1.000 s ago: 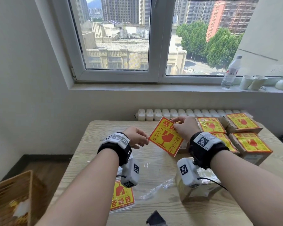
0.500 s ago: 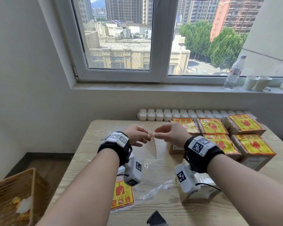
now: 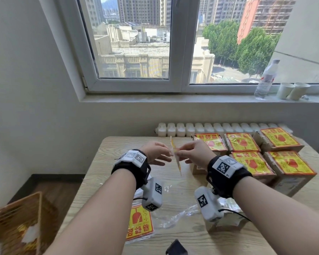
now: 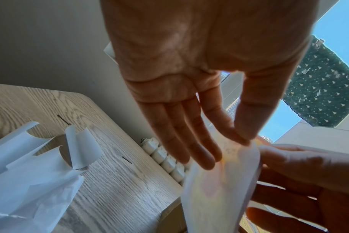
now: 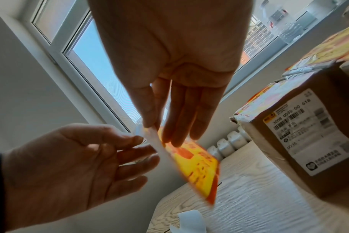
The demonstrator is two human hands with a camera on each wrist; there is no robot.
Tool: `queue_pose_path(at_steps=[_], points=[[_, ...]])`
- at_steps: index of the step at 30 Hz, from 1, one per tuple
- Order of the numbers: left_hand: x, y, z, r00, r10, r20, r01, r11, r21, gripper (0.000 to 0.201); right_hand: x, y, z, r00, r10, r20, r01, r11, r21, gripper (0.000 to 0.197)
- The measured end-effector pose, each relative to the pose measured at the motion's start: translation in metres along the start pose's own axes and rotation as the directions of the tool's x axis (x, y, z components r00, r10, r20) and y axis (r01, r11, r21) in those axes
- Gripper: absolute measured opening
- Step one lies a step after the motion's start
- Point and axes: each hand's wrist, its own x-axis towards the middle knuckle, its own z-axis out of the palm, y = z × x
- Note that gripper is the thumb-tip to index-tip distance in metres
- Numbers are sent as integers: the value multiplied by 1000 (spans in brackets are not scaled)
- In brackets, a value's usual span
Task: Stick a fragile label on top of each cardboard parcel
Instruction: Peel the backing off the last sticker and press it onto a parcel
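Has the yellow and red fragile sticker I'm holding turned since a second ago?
Yes. The yellow and red fragile sticker showed its printed face before; now it stands edge-on between both hands, in front of the white radiator.

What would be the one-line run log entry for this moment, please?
stage: peeling backing | left hand: pinches label corner | right hand: pinches label | parcels: five labelled

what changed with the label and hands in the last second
The fragile label turned from face-on to the head camera to edge-on. The right hand keeps pinching its top corner; the left hand now pinches there too, apparently starting to peel the backing. The labelled parcels, the label pack and the table stayed put.
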Motion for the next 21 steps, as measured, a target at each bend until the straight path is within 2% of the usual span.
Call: queue_pose_path(at_steps=[4, 8, 10, 11, 13, 16, 18, 21], points=[[4, 5, 4, 999, 8, -48, -13, 994, -112, 8, 5, 2, 1, 999, -26, -47, 22, 996, -83, 16], [11, 2, 4, 998, 48, -37, -49, 998, -41, 22, 8, 2, -1, 999, -14, -45, 10, 996, -94, 18], [15, -1, 2, 998, 51, -47, -53, 998, -35, 13, 8, 2, -1, 999, -1, -49, -1, 999, -42, 14], [15, -2, 1, 997, 50, -58, -53, 997, -48, 14, 8, 2, -1, 998, 9, -59, -9, 1000, -1, 14], [16, -4, -1, 996, 44, -79, -51, 995, -85, 21, 8, 1, -2, 995, 51, -84, -42, 993, 108, 19], [15, -4, -3, 995, 49, -89, -59, 991, -122, 18, 7, -2, -2, 993, 112, -47, -92, 945, 313, 29], [15, -2, -4, 995, 60, -78, -71, 987, -148, 16, 9, 0, -1, 995, 102, -2, -96, 949, 302, 36], [14, 1, -4, 995, 79, -55, -86, 985, -148, 17, 14, 4, 5, 996, 80, 24, -84, 974, 210, 37]])
